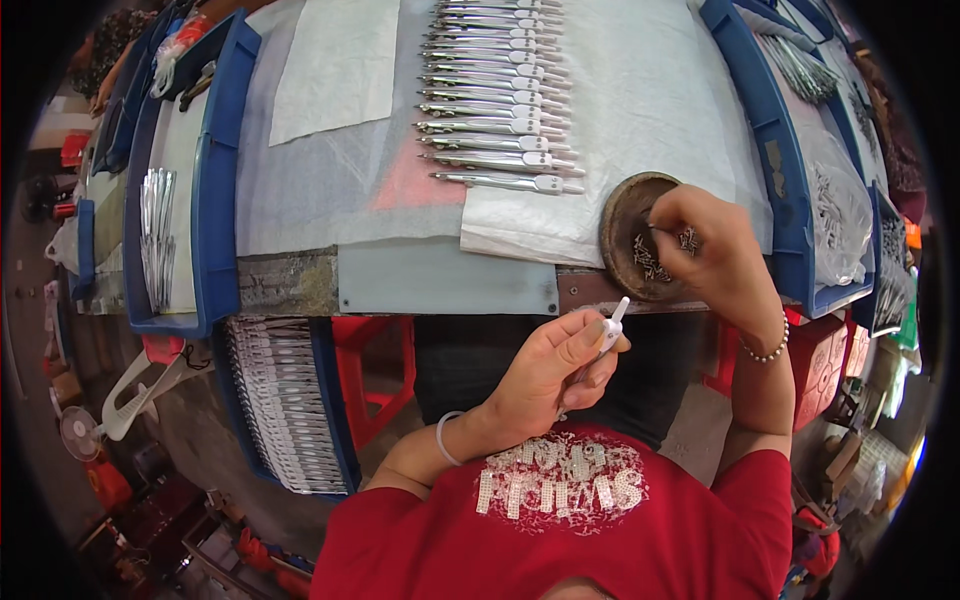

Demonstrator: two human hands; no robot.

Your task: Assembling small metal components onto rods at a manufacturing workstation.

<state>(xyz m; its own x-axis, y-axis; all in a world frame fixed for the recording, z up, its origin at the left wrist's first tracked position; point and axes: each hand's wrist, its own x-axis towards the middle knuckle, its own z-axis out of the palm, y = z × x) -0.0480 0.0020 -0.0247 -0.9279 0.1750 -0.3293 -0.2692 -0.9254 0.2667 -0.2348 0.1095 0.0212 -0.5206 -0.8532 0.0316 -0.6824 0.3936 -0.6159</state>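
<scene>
My left hand point(560, 365) is closed around a drawing compass with a white head point(610, 332), held in front of my chest below the table edge. Its short white handle tip points up and away from me; most of its legs are hidden in my palm. Over a round brown bowl point(622, 205) at the table's front edge, my right hand point(712, 240) pinches with thumb and forefinger. Small metal screws point(648, 260) lie in that bowl. Anything between the pinching fingertips is too small to make out. Similar compasses point(510, 128) lie in a neat column beyond the bowl, white heads to the right.
White sheets point(335, 75) cover the table. A blue tray point(215, 190) with metal pieces stands at left, another blue tray point(780, 190) with a bag of metal parts point(835, 215) at right. Below the table on the left, a blue crate point(345, 440) holds stacked compasses beside a red stool point(375, 380).
</scene>
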